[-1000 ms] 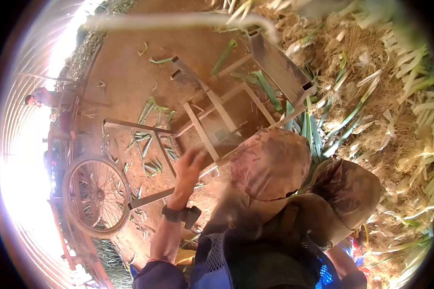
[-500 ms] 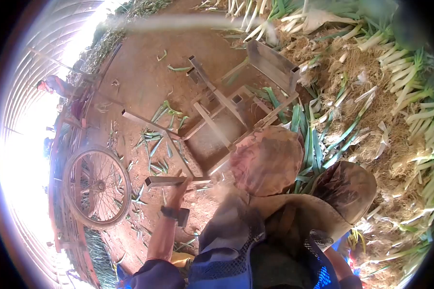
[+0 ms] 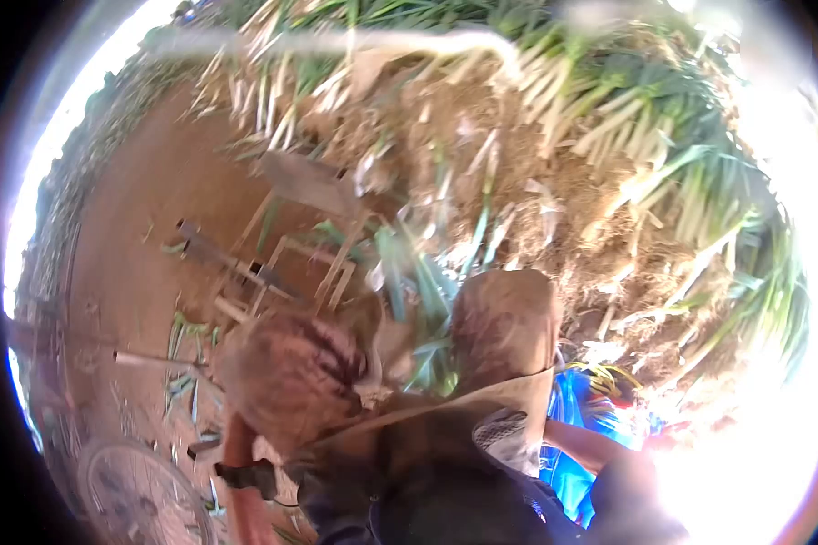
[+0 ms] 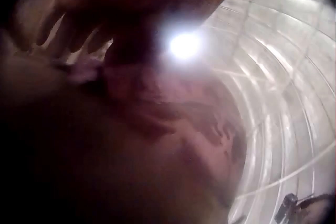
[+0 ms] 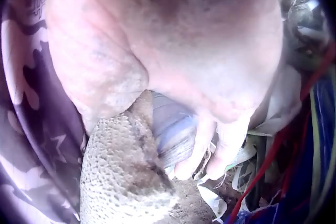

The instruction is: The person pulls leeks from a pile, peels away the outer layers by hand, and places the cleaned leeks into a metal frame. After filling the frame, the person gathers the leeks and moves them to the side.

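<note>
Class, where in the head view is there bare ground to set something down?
The bare soil at upper left, between the green heap and the metal frame. Crowded: leeks and roots across the top and right, leaf scraps lower left.

A spoked wheel [image 3: 145, 495] showed at the head view's lower left; brown soil [image 3: 127, 236] spread above it, bordered by a bank of greenery [image 3: 73, 195]; pale ribbed sheeting [image 4: 286, 82] curved through the left wrist view.

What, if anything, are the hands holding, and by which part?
The right hand seems to grip a pale dimpled block by its upper end, under the thumb. Whether the left hand holds anything cannot be told.
</note>
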Available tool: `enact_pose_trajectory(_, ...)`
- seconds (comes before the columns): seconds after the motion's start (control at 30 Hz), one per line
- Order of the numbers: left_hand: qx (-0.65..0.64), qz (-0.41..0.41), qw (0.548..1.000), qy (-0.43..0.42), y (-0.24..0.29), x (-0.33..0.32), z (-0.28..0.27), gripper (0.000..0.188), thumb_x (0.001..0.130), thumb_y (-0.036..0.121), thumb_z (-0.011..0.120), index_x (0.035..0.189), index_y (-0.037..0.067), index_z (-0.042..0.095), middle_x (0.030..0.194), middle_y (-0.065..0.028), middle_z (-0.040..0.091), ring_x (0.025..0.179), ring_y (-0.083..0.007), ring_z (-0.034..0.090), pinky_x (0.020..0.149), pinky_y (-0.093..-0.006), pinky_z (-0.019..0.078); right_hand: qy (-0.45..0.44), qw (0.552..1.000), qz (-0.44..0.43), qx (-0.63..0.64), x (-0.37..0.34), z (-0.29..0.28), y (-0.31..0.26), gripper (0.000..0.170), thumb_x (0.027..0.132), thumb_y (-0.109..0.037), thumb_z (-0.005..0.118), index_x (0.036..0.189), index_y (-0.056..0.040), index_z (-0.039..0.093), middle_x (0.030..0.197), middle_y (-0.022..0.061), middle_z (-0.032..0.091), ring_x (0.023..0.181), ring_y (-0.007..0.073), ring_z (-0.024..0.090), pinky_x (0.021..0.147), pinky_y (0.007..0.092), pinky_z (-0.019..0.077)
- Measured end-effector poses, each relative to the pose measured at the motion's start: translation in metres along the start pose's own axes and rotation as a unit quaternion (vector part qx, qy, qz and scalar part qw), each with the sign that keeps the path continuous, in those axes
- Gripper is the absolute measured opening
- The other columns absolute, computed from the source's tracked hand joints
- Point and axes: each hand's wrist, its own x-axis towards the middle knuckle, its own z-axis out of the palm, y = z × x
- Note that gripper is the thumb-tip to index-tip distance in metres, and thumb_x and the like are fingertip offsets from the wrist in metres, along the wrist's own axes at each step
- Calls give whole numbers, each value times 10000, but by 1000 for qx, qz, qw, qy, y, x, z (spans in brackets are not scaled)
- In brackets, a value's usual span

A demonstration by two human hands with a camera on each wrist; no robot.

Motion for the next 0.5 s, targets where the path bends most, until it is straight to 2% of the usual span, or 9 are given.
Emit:
enact_pose_trajectory(0.03,-9,9,998,63,3,20,-9,494,965,198,662,1411,34,528,1345,-70,595,1212,-161,567,991,-332,491,24,1000,7,-6,3,-13,-20,239,852,-209,686,1053,-88,728,1098,179,689,1017,247,667,811,378,549)
enact_pose_trajectory(0.1,88,-21,994,69,135,45,66,396,955,95,638,1338,4,587,1294,-97,644,1203,-192,597,1037,-327,459,86,996,22,-26,8,-41,-65,229,843,-205,687,1036,-90,729,1068,178,691,995,257,672,797,385,552)
enact_pose_trajectory(0.13,84,-16,994,62,160,51,84,396,955,95,638,1338,4,587,1294,-97,644,1203,-192,597,1037,-327,459,123,991,28,-37,10,-57,-89,225,839,-203,687,1028,-90,730,1053,177,692,983,263,675,790,389,553)
enact_pose_trajectory(0.2,168,61,983,48,193,63,113,364,948,62,635,1300,-26,606,1236,-123,674,1188,-206,620,1048,-328,450,197,977,48,-67,7,-86,-137,215,831,-200,687,1012,-92,731,1023,176,693,961,274,680,775,397,556)
enact_pose_trajectory(0.23,163,67,984,41,209,68,130,364,948,62,635,1300,-26,606,1236,-123,674,1188,-206,620,1048,-328,450,238,965,58,-88,8,-101,-163,211,827,-198,688,1003,-92,732,1008,175,694,950,279,683,768,401,557)
enact_pose_trajectory(0.3,179,85,978,-66,243,77,167,369,953,67,647,1303,-42,596,1247,-134,672,1211,-214,615,1047,-329,451,313,937,80,-130,3,-133,-209,201,818,-194,688,987,-94,733,977,174,696,928,290,688,754,409,560)
enact_pose_trajectory(0.37,154,88,977,-119,270,91,205,383,936,39,661,1305,-37,597,1254,-139,669,1227,-219,612,1054,-338,452,371,906,113,-172,-3,-164,-246,192,810,-190,689,971,-95,734,947,172,697,905,301,693,739,416,563)
enact_pose_trajectory(0.43,120,157,955,-222,285,117,242,372,929,18,672,1292,-31,610,1249,-129,674,1227,-217,615,1053,-347,459,400,881,153,-202,-5,-192,-270,183,802,-186,689,954,-96,735,917,171,699,883,311,698,725,424,566)
enact_pose_trajectory(0.5,64,173,948,-258,296,133,284,361,929,14,675,1283,-25,620,1237,-126,681,1214,-218,624,1048,-349,467,399,870,193,-216,-1,-218,-282,174,793,-183,690,938,-98,737,887,170,700,861,322,704,710,432,569)
